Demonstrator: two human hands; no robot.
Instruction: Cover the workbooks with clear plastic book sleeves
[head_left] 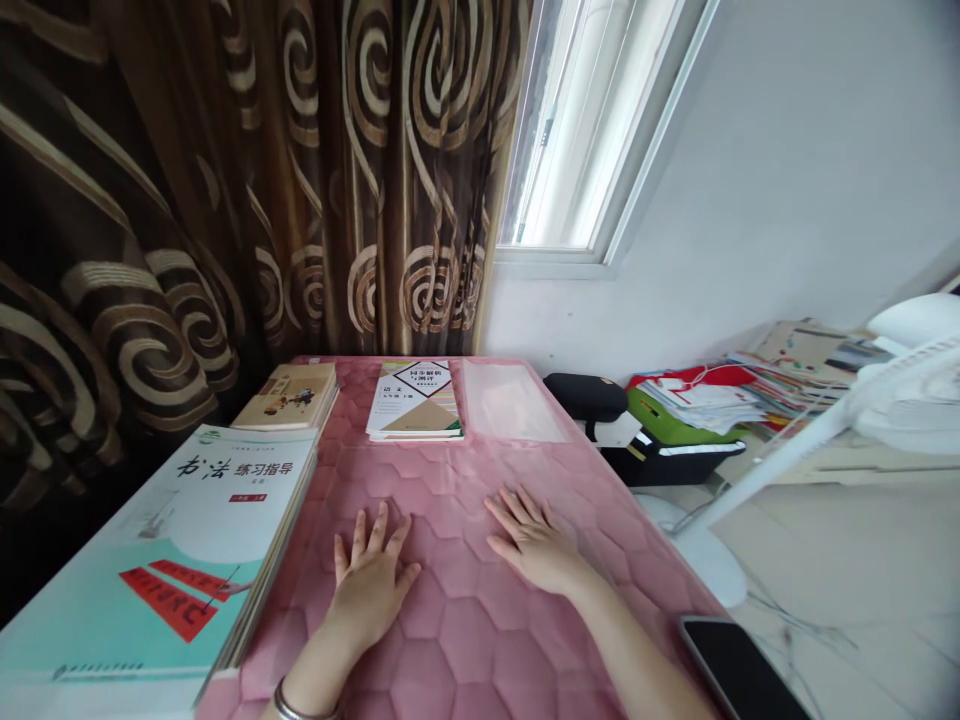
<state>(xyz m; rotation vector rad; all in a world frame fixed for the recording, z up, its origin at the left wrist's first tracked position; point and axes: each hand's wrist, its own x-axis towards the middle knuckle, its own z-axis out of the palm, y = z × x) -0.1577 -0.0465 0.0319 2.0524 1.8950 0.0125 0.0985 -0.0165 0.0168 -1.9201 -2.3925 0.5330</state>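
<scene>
My left hand (370, 580) lies flat on the pink quilted tabletop (442, 650), fingers spread, with a bangle (292, 700) on its wrist. To its left stands a stack of books topped by a white and teal calligraphy workbook (172, 545). My right hand (534, 540) rests palm down on the same surface, fingers apart and holding nothing. Beyond both hands, a small stack of white booklets (416, 398) lies near the far edge. Beside it is a translucent plastic sleeve or sheet (514, 402).
Tan books (289, 396) sit behind the workbook. A phone (739, 668) lies at the right table edge. A white fan (787, 450) stands on the floor to the right, near a green and black box (675, 430) and piled papers (795, 365). A patterned curtain (360, 180) hangs behind.
</scene>
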